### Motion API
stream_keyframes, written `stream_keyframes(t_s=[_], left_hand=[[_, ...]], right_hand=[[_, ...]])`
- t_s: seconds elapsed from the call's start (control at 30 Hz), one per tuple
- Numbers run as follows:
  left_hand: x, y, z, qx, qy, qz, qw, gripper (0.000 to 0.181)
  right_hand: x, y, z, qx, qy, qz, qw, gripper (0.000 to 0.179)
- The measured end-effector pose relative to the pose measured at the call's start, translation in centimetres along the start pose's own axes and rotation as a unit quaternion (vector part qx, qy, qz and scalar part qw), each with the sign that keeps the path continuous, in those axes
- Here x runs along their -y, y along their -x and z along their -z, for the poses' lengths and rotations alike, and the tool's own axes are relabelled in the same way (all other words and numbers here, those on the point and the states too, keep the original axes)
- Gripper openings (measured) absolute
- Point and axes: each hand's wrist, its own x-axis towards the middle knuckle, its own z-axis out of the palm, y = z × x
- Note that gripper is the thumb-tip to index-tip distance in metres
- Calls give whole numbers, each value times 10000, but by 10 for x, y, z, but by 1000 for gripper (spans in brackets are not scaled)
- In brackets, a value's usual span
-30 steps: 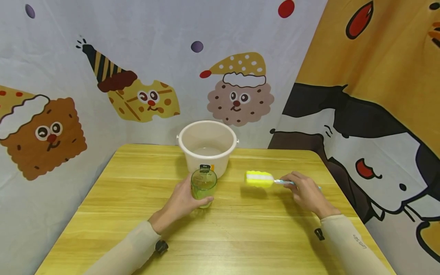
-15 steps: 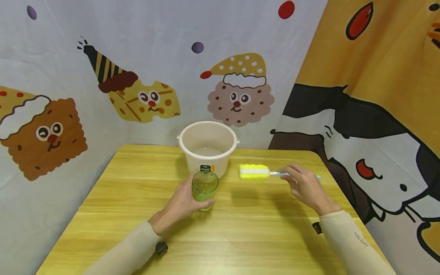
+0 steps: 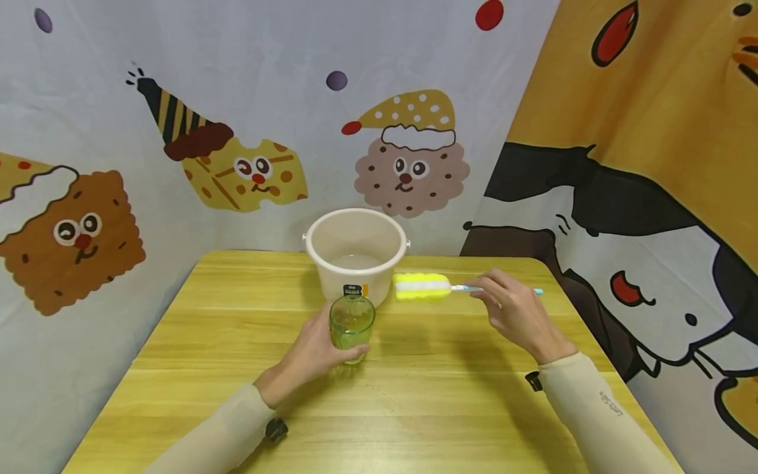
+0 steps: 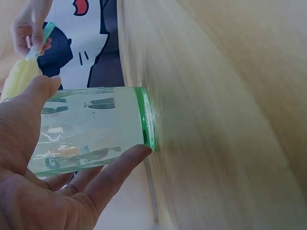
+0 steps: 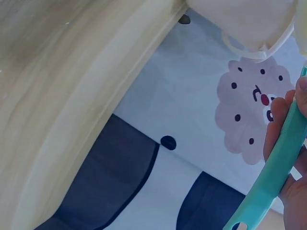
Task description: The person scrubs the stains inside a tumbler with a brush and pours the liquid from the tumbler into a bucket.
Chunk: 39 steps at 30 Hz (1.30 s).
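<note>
A clear green drinking glass (image 3: 353, 322) stands upright on the table in front of the bucket. My left hand (image 3: 312, 345) grips it from the left, thumb across the near side; in the left wrist view the glass's thick base (image 4: 146, 117) is right at the tabletop. To the right, my right hand (image 3: 522, 316) holds a sponge bottle brush (image 3: 422, 287) by its thin handle, raised over the table with its yellow-and-white head pointing left. The right wrist view shows the teal handle (image 5: 271, 177) held between thumb and fingers, the sponge mostly cut off.
Behind the glass, a pale bucket (image 3: 326, 273) with a side-hinged handle stands near the table's back edge, some liquid visible inside. The wooden table (image 3: 385, 421) backs onto a cartoon-printed cloth (image 3: 284, 66), which also runs along the right side.
My right hand has lifted the bottle brush and carried it left, so its head now sits closer to the glass and bucket. The left hand and glass stay almost in place.
</note>
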Motion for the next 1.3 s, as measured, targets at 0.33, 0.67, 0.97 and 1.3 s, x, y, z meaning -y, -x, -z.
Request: stream_keyframes(t_s=[0.33,0.67,0.97,1.3], left_hand=[[0,1,-1,58,38,-32,10000,111],[0,1,-1,107,27,-15,9999,113],[0,-1,0,55,-19,-44,10000,111],[0,0,0,72,-53,-18,10000,110]], right_hand=[[11,-16,0,-133,91,281,9995,39],[23,-28,-1,-181,284,467,9983,42],[34,-43,1,-172,516,619,9966,39],[40,-53,-1,-141,692,1013,9924,41]])
